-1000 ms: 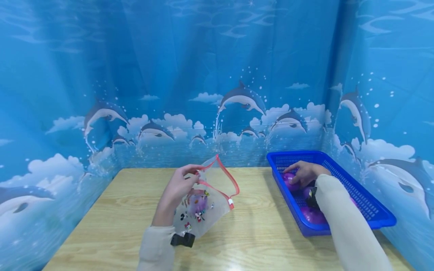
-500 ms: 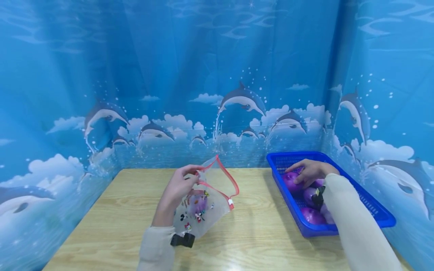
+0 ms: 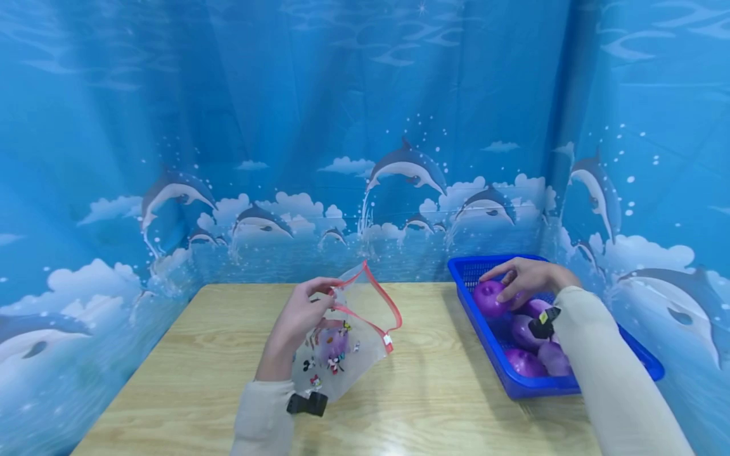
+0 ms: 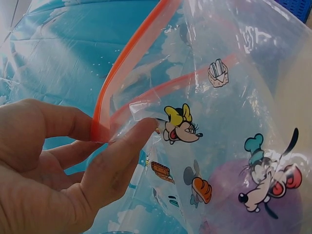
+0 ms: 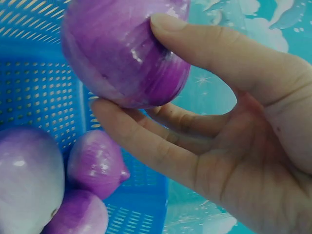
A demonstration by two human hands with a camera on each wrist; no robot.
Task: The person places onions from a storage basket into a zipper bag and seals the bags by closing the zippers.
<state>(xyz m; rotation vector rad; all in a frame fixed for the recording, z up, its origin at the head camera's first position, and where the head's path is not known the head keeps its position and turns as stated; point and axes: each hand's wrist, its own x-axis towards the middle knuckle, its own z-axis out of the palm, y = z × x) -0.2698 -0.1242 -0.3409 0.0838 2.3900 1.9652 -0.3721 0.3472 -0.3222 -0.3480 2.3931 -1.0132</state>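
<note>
Right hand (image 3: 527, 277) lifted purple onion (image 3: 489, 297) off blue basket (image 3: 639, 361); left hand (image 3: 299, 316) pinches zip bag (image 3: 356, 329) rim.

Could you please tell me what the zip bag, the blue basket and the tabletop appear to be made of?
The zip bag looks like thin clear plastic film: glossy, creased, see-through, with printed cartoon figures and a red-orange zip strip. The blue basket seems to be rigid moulded plastic, its walls and floor pierced with a fine grid of holes. The tabletop shows pale wood grain with a smooth, faintly shiny finish; whether it is solid wood or laminate cannot be told.
</note>
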